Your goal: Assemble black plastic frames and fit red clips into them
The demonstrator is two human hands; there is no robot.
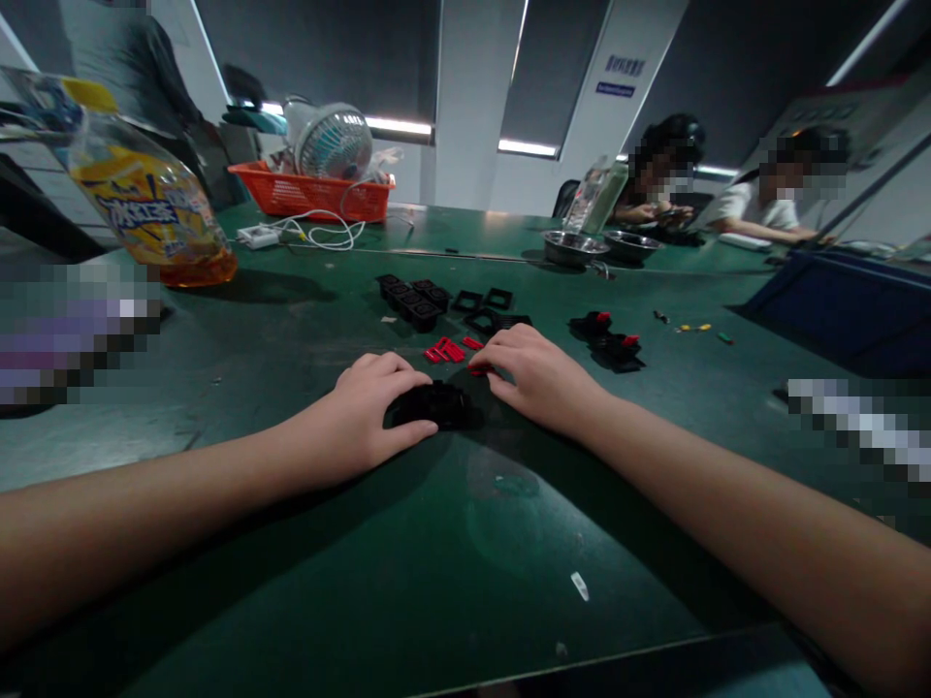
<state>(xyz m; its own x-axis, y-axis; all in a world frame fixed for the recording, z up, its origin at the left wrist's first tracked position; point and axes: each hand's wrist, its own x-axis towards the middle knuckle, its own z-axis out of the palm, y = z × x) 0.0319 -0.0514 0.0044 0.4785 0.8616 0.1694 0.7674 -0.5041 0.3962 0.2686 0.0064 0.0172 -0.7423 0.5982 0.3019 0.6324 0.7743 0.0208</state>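
Observation:
My left hand (pixel 374 407) grips a black plastic part (pixel 445 405) lying on the green table, thumb on the near side and fingers on the far side. My right hand (pixel 542 373) is just to the right, its fingertips closed at a small red plastic piece (pixel 478 369). Several loose red pieces (pixel 445 350) lie beyond the black part. Behind them stand several black block-shaped parts (pixel 416 302) and black square frames (pixel 498 298). To the right are black parts with red pieces fitted (pixel 617 347).
A large tea bottle (pixel 149 199) stands at left. An orange basket (pixel 312 194) holding a fan (pixel 335 141) sits at the back near a white cable (pixel 331 233). Metal bowls (pixel 574 248) stand at back right, a dark blue bin (pixel 844 305) at right. Two people sit across; another stands left.

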